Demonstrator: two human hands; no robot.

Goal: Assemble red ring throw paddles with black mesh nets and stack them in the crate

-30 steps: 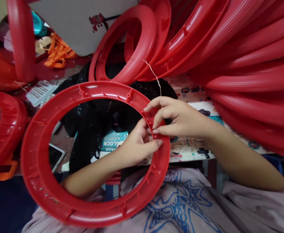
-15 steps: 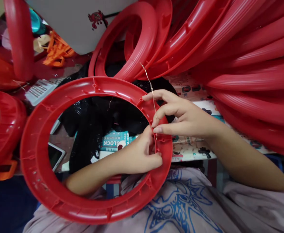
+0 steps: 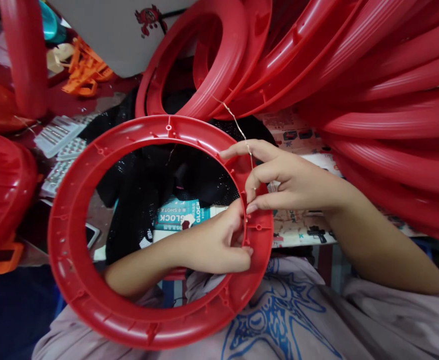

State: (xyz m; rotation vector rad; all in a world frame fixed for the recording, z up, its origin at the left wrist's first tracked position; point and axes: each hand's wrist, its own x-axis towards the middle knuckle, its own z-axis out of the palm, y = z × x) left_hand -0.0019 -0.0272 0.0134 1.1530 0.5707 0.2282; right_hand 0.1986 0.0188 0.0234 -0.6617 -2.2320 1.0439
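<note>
A large red plastic ring [image 3: 72, 240] rests tilted on my lap. My left hand [image 3: 215, 245] reaches through its opening and grips the ring's right inner rim, fingers closed round it. My right hand [image 3: 283, 180] is just above, pinching a thin pale wire [image 3: 238, 125] between thumb and fingers at a small hole in the rim. The wire's free end sticks up and to the left. Under the ring lies black mesh fabric [image 3: 144, 190].
A big stack of red rings [image 3: 373, 100] leans at the upper right, with more red rings [image 3: 1, 185] at the left. A toy box marked GLOCK [image 3: 177, 215], clear trays [image 3: 57, 135], orange plastic parts [image 3: 84, 75] and a white board [image 3: 121, 35] lie beyond.
The ring has turned clockwise and shifted a little to the right in my hands. My right hand has pulled the wire slightly lower at the rim.
</note>
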